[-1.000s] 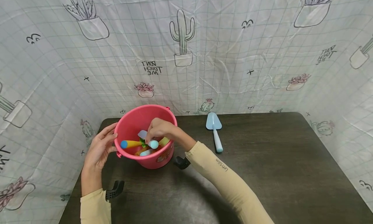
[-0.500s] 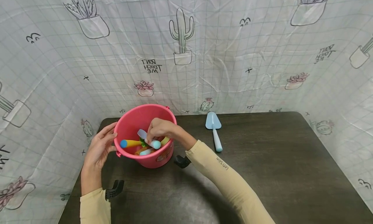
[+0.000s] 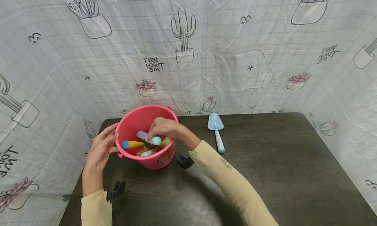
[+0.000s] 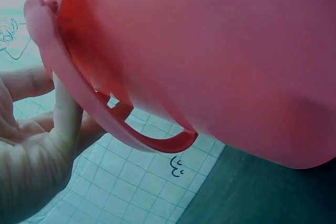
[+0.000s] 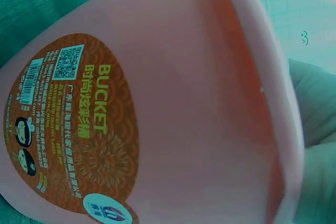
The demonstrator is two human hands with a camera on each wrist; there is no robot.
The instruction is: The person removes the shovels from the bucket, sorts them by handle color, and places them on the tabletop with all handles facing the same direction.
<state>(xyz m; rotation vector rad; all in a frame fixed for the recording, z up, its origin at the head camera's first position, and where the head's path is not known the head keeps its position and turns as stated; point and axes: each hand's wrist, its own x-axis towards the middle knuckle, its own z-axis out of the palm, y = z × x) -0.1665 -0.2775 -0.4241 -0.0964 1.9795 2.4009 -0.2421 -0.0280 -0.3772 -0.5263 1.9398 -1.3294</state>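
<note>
A pink bucket (image 3: 156, 163) stands on the dark table, tipped towards me. My left hand (image 3: 100, 149) holds its rim at the left, and in the left wrist view the fingers (image 4: 65, 103) reach behind the handle (image 4: 100, 114). Inside the bucket, my right hand (image 3: 162, 128) pinches a small light-blue tool, whose round handle end (image 3: 156, 140) and pale flat blade (image 3: 142, 135) show on either side of the fingers. Below it lie a yellow handle with a blue end (image 3: 131, 144), a light-blue handle (image 3: 147, 152) and a yellowish piece (image 3: 166, 141). In the right wrist view the bucket wall hides what that hand holds.
Right of the bucket, a light-blue trowel (image 3: 218, 131) lies on the tabletop (image 3: 279, 173). A white cloth (image 3: 224, 56) printed with cacti hangs behind the table and along both sides. An orange label (image 5: 79, 129) covers part of the bucket's outside.
Within the bucket, the right hand has shifted the light-blue tool slightly; its handle end swung down to the right, then back up. The left hand keeps its place on the rim.
</note>
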